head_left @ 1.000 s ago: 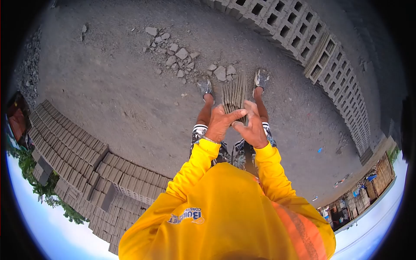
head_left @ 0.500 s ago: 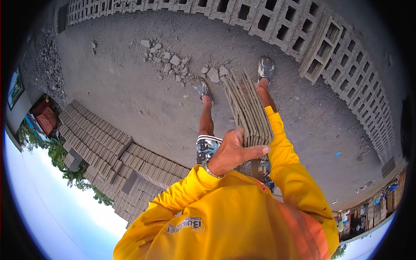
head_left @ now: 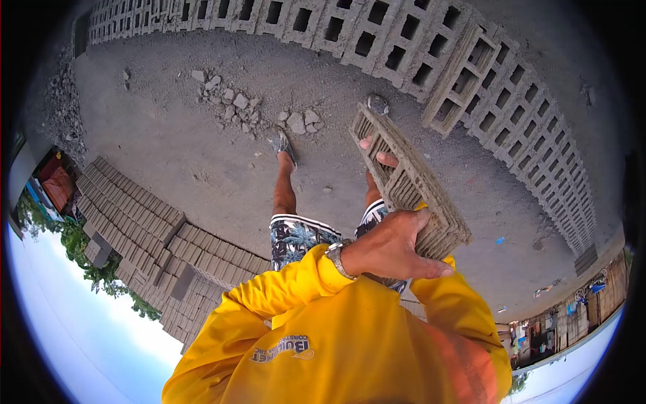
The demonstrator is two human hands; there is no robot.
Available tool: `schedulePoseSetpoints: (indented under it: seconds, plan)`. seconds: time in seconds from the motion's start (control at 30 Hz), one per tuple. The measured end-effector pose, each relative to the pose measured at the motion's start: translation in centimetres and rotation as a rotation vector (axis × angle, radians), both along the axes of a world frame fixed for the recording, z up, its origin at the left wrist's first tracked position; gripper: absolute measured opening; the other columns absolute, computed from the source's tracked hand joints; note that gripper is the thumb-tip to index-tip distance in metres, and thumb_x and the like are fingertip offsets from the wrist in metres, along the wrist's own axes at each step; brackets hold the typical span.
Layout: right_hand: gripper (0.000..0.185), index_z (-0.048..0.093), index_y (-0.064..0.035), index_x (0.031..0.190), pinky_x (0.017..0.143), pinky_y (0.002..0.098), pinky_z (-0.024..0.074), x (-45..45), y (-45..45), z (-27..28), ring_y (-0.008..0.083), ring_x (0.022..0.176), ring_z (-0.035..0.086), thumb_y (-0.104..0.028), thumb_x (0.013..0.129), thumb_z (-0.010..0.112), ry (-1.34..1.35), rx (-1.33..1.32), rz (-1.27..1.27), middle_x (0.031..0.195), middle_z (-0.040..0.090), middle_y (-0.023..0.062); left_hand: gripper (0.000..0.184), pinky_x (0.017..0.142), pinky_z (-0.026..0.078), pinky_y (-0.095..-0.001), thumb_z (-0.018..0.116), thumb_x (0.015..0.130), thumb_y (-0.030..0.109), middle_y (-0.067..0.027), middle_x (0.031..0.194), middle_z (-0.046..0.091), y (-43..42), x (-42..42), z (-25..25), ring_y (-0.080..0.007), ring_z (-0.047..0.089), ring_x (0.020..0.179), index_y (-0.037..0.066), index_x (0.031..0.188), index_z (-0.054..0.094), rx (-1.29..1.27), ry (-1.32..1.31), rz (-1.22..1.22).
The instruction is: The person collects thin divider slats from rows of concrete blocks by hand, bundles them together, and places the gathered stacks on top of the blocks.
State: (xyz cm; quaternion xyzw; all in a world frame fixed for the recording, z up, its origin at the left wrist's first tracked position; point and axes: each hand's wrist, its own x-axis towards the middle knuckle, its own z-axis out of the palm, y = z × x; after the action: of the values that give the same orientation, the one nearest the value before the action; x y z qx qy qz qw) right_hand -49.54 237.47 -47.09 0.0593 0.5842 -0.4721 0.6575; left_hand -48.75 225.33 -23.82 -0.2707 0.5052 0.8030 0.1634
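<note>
A stack of thin, cement-crusted frames [head_left: 431, 178] with rectangular openings is held tilted in front of my body. My left hand [head_left: 387, 248], with a watch at its wrist, grips the near end, its thumb and fingers spread around the corner. Toward the far end, fingers of my right hand [head_left: 387, 159] come through the openings; the rest of that hand is hidden behind the stack. The frames lie pressed against one another, and their edges look rough and grey.
A long curved row of hollow concrete blocks [head_left: 397, 57] runs along the far side, with another frame stack [head_left: 447, 111] on it. Broken rubble [head_left: 239, 101] lies on the ground [head_left: 168, 141]. Stacked blocks [head_left: 134, 209] stand at left, and sheds [head_left: 572, 310] at lower right.
The frame stack has turned so its openings now show, and it has shifted right. My left hand has moved right with it. The surroundings have slid left in view.
</note>
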Motion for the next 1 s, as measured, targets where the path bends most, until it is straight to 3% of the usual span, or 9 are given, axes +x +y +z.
schedulePoseSetpoints:
  seconds: [0.13, 0.23, 0.33, 0.43, 0.5, 0.57, 0.63, 0.77, 1.0]
  plan:
    - [0.023, 0.071, -0.0021, 0.107, 0.091, 0.036, 0.05, -0.3, -0.8, -0.9, 0.0256, 0.105, 0.067, -0.008, 0.087, 0.063, -0.006, -0.004, -0.035, 0.102, 0.072, 0.0144, 0.066, 0.078, 0.052, -0.038, 0.085, 0.07, 0.035, -0.0215, 0.09, 0.068, 1.1, -0.8, -0.2, -0.0331, 0.069, 0.086, -0.007, 0.114, 0.06, 0.009, -0.004, -0.053]
    - [0.022, 0.072, -0.0018, 0.106, 0.09, 0.0358, 0.0505, -1.5, -0.4, -1.0, 0.0254, 0.104, 0.067, -0.007, 0.086, 0.063, -0.003, -0.006, -0.092, 0.1, 0.073, 0.0142, 0.065, 0.083, 0.052, -0.0341, 0.088, 0.073, 0.029, -0.0186, 0.098, 0.068, 1.0, -1.4, 0.0, -0.0223, 0.067, 0.095, -0.007, 0.118, 0.058, 0.043, 0.01, -0.069]
    - [0.021, 0.072, -0.0015, 0.104, 0.089, 0.0357, 0.0509, -6.3, 2.1, 0.0, 0.0251, 0.104, 0.067, -0.006, 0.086, 0.064, 0.089, -0.004, -0.093, 0.098, 0.073, 0.0141, 0.075, 0.092, 0.049, -0.0335, 0.089, 0.072, 0.029, -0.0186, 0.11, 0.066, 0.2, -1.6, 1.3, -0.0228, 0.065, 0.105, -0.007, 0.127, 0.053, 0.03, -0.186, -0.157]
    - [0.017, 0.073, -0.0018, 0.099, 0.085, 0.0352, 0.0517, -14.4, 3.8, 1.2, 0.0261, 0.102, 0.068, -0.005, 0.084, 0.065, 0.448, -0.006, 0.293, 0.092, 0.074, 0.0144, 0.079, 0.087, 0.05, -0.0371, 0.09, 0.068, 0.032, -0.0198, 0.109, 0.064, 1.5, -0.6, 1.1, -0.0291, 0.065, 0.1, -0.008, 0.124, 0.05, -0.072, -0.127, 0.318]
    - [0.013, 0.073, -0.0019, 0.091, 0.08, 0.0391, 0.0524, -18.1, 6.3, -4.0, 0.0329, 0.093, 0.068, -0.007, 0.081, 0.066, 0.764, -0.013, 0.203, 0.084, 0.072, 0.0176, 0.083, 0.095, 0.047, -0.0383, 0.087, 0.074, 0.027, -0.0191, 0.127, 0.057, 2.8, 1.1, -1.9, -0.0272, 0.06, 0.113, -0.007, 0.135, 0.041, -0.093, -0.138, 0.349]
    - [0.014, 0.074, -0.001, 0.086, 0.08, 0.041, 0.0504, -22.8, 4.3, -3.6, 0.0338, 0.083, 0.065, -0.008, 0.084, 0.062, 1.246, 0.003, 0.513, 0.087, 0.07, 0.0165, 0.081, 0.097, 0.046, -0.0378, 0.084, 0.078, 0.027, -0.0196, 0.131, 0.056, 3.5, 1.3, -5.3, -0.027, 0.059, 0.115, -0.007, 0.136, 0.039, 0.0, -0.214, 0.492]
    - [0.011, 0.07, 0.0017, 0.073, 0.094, 0.0447, 0.0452, -25.9, 1.8, -3.5, 0.0385, 0.083, 0.059, -0.005, 0.068, 0.062, 1.539, 0.069, 0.611, 0.077, 0.067, 0.0192, 0.077, 0.098, 0.046, -0.0363, 0.082, 0.081, 0.03, -0.0197, 0.13, 0.057, 5.4, 1.7, -10.5, -0.0268, 0.059, 0.116, -0.008, 0.135, 0.042, 0.012, -0.28, 0.502]
    - [0.01, 0.069, 0.0009, 0.068, 0.102, 0.0435, 0.0386, -29.5, -0.9, -6.6, 0.0344, 0.089, 0.06, -0.006, 0.064, 0.062, 1.796, 0.001, 0.766, 0.077, 0.067, 0.0174, 0.08, 0.102, 0.044, -0.0332, 0.08, 0.083, 0.042, -0.0164, 0.131, 0.059, 7.2, 0.1, -20.2, -0.024, 0.054, 0.125, -0.007, 0.136, 0.046, 0.025, -0.454, 0.218]
    - [0.014, 0.071, 0.0021, 0.072, 0.109, 0.0435, 0.0349, -31.4, -2.4, -10.8, 0.0318, 0.103, 0.059, -0.006, 0.062, 0.066, 1.788, 0.043, 1.017, 0.093, 0.069, 0.0165, 0.069, 0.098, 0.046, -0.0318, 0.078, 0.085, 0.041, -0.0159, 0.119, 0.066, 11.5, -1.5, -30.9, -0.0235, 0.061, 0.113, -0.005, 0.13, 0.054, 0.102, -0.366, 0.356]
